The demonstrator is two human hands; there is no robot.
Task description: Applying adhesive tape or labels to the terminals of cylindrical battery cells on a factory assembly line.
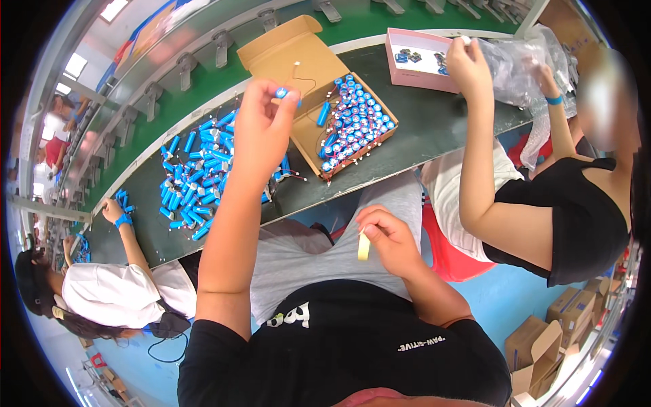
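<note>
My left hand (268,125) is raised over the table, its fingers closed on a blue cylindrical battery (281,92) with one end turned up. Close to my lap, my right hand (390,239) grips a narrow pale yellow roll of tape (364,247) between thumb and fingers. An open cardboard box (305,144) lies just right of my left hand, with several blue batteries (359,112) standing upright in rows, thin red and dark wires among them. One battery (324,114) leans apart from those rows. Left of my left forearm spreads a loose heap of blue batteries (193,180).
The dark table (312,200) runs across in front of me. At right, a person (515,203) handles clear plastic bags (519,68) by a pink box (424,80) of small parts. Another person (112,292) works at left. Cardboard boxes (536,342) stand on the floor.
</note>
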